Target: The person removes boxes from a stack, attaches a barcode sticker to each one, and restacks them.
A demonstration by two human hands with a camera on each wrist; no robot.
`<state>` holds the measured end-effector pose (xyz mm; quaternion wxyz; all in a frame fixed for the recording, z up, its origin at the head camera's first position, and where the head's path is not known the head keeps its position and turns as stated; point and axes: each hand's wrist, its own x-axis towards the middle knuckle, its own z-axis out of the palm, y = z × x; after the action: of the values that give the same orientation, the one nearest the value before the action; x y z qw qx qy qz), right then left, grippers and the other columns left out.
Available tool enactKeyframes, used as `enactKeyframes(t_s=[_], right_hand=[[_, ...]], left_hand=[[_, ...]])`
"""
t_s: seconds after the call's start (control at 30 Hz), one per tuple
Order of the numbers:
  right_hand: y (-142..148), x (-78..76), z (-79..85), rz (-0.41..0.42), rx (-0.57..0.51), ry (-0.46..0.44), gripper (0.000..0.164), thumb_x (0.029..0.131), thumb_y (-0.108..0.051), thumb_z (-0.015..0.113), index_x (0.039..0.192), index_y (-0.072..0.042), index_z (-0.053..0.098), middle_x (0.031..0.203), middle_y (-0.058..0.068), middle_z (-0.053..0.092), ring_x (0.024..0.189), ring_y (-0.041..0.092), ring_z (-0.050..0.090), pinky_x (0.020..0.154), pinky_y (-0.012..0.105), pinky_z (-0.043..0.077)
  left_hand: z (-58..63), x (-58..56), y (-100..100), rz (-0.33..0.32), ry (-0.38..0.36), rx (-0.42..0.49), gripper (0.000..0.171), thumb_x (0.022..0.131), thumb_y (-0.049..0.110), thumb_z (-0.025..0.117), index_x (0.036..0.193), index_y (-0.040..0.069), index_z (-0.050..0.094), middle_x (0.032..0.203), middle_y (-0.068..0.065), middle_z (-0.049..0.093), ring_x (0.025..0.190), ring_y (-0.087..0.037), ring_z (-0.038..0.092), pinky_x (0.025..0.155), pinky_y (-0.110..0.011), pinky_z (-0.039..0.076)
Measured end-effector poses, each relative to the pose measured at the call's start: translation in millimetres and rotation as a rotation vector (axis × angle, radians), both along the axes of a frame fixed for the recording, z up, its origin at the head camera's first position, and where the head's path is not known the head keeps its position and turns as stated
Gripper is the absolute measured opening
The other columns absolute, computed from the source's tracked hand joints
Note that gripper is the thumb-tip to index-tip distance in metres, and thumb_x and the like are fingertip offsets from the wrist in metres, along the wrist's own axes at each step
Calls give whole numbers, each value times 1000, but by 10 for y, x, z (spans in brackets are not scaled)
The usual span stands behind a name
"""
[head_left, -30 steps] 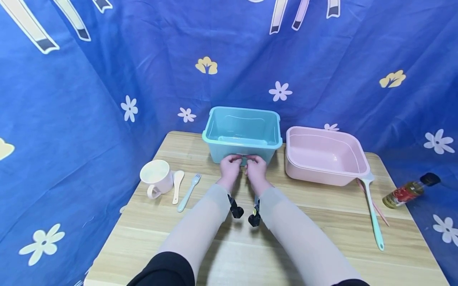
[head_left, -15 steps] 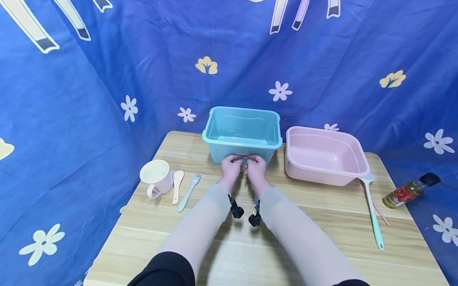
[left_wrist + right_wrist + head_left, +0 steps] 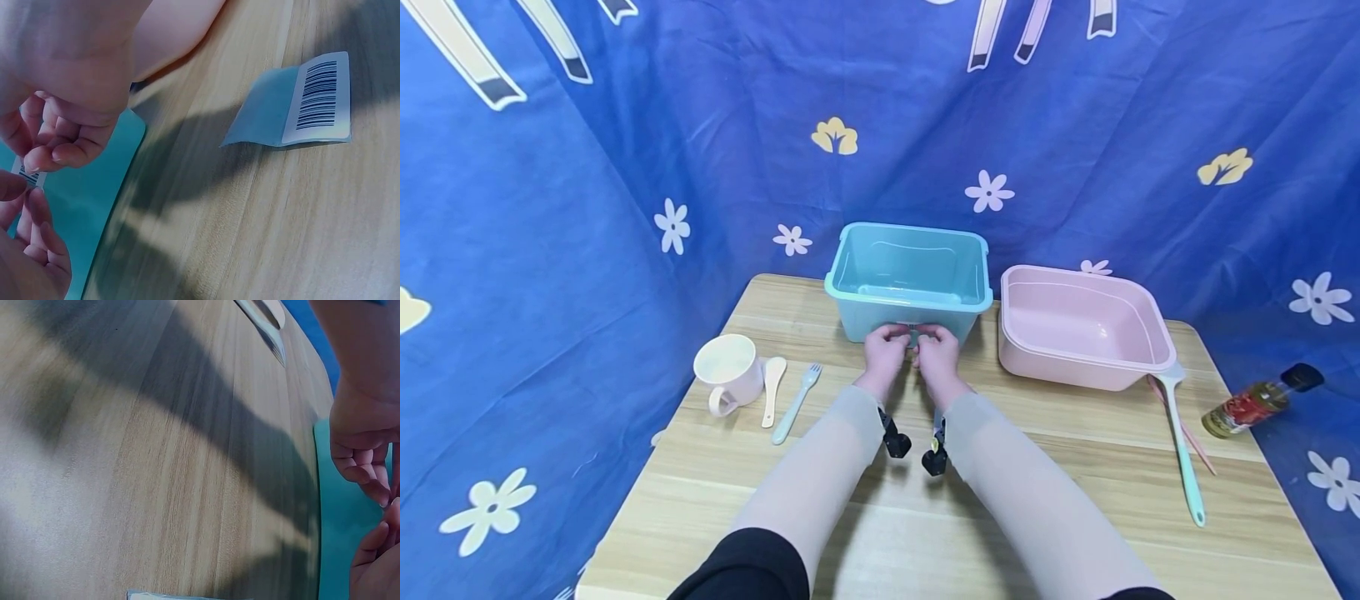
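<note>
A blue-green plastic bin (image 3: 853, 321) stands at the back of the table, with a small barcode label (image 3: 30, 177) on its front wall. My left hand (image 3: 883, 358) has its fingers curled and its thumb and fingertips pinching at one side of this label. My right hand (image 3: 937, 358) pinches at the label's other side, its fingertips almost meeting the left ones. Between the fingers most of the label is hidden. A second barcode sticker (image 3: 319, 94), attached to a bent pale-blue piece, lies on the table on the near side of the hands.
Left of the arms are a white mug (image 3: 730, 371), a white spoon (image 3: 772, 392) and a pale-blue fork (image 3: 797, 404). On the right stand a pink basin (image 3: 1060, 371) and a sauce bottle (image 3: 1251, 408). A green-handled spatula (image 3: 1183, 458) and a thin pink stick (image 3: 1198, 450) lie beside the basin.
</note>
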<state>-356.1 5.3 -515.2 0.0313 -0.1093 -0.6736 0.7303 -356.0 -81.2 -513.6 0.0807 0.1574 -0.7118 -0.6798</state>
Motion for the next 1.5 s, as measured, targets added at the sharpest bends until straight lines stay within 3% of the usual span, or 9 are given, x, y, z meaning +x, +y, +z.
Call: enactKeyframes(t_s=[0.3, 0.43, 0.57, 0.67, 0.83, 0.93, 1.03, 1.27, 1.5], right_hand=[[2, -4, 2, 2, 9, -2, 25, 91, 5, 48, 108, 0, 66, 88, 31, 61, 53, 23, 52, 53, 36, 48], [81, 21, 26, 40, -9, -1, 23, 93, 2, 50, 110, 1, 65, 89, 31, 60, 50, 17, 51, 49, 29, 47], [381, 101, 85, 93, -35, -31, 24, 98, -6, 54, 117, 4, 61, 82, 19, 60, 49, 11, 50, 45, 22, 45], [706, 153, 112, 131, -29, -79, 29, 100, -11, 54, 121, 8, 57, 77, 10, 57, 51, 10, 48, 45, 20, 44], [982, 114, 111, 337, 66, -150, 32, 101, -11, 52, 129, 5, 55, 74, 8, 57, 49, 8, 46, 47, 19, 40], [866, 58, 128, 481, 126, -129, 38, 99, -8, 53, 137, -4, 54, 74, 7, 58, 49, 8, 45, 48, 21, 39], [662, 17, 155, 546, 130, -111, 45, 96, -6, 56, 141, -11, 52, 77, 9, 59, 50, 10, 45, 49, 23, 39], [394, -28, 143, 463, 75, -126, 44, 95, -4, 56, 138, -10, 51, 76, 9, 56, 49, 11, 42, 47, 23, 36], [399, -37, 55, 438, 64, -182, 47, 96, -6, 55, 143, -8, 45, 82, 10, 58, 52, 10, 42, 48, 23, 36]], left_hand=[[-4, -16, -1, 9, 11, -4, 20, 86, -4, 66, 105, -2, 72, 90, -9, 66, 72, -12, 55, 64, -24, 48], [-3, 27, -36, -11, 19, 50, 20, 87, -4, 64, 106, -4, 71, 94, -11, 66, 76, -22, 60, 72, -35, 53], [-7, 153, -138, -36, -1, 140, 20, 91, -5, 58, 108, -9, 67, 96, -17, 66, 82, -34, 64, 79, -45, 55], [-38, 233, -255, -44, -32, 172, 21, 92, -7, 53, 109, -11, 65, 88, -17, 65, 74, -27, 63, 73, -36, 56], [-84, 240, -396, -121, -88, 171, 27, 92, -8, 49, 115, -10, 64, 85, -14, 63, 60, -12, 56, 61, -23, 50], [-28, 211, -357, -216, -111, 140, 34, 91, -7, 48, 123, -3, 62, 95, -22, 63, 61, -12, 55, 63, -26, 50], [43, 168, -271, -278, -105, 116, 39, 91, -5, 48, 127, 1, 61, 100, -26, 63, 61, -15, 56, 63, -29, 48], [111, 79, -159, -277, -97, 127, 39, 91, -3, 49, 129, 3, 58, 84, -8, 61, 63, -19, 57, 58, -25, 44], [109, 72, -161, -257, -125, 133, 39, 92, -1, 49, 131, 2, 55, 89, -11, 62, 63, -17, 56, 60, -26, 44]])
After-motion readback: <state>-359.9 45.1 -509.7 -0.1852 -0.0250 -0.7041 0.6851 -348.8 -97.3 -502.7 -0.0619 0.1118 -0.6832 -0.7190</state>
